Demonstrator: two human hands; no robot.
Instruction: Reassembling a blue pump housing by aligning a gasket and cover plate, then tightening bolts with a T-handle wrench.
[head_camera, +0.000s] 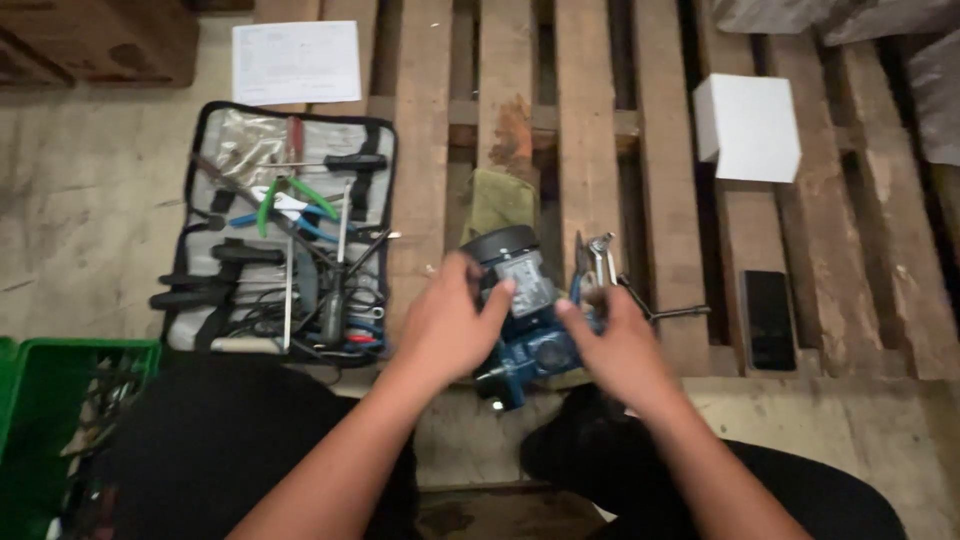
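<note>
Both hands clamped on small blue-and-black motor pump (520, 320) | left hand (445, 325) grips black end, right hand (615, 345) holds blue side | pump sits on wooden slat pallet (590, 120), near open tool roll (285, 230) | step: steadying the unit | next: firm hold, likely a tool.

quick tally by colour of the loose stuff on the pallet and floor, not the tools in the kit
White: 2, the box and the paper sheet
Blue: 1, the pump motor between the left hand and right hand
Black: 1, the phone
Green: 1, the crate
Olive: 1, the cloth
Total: 6
</note>
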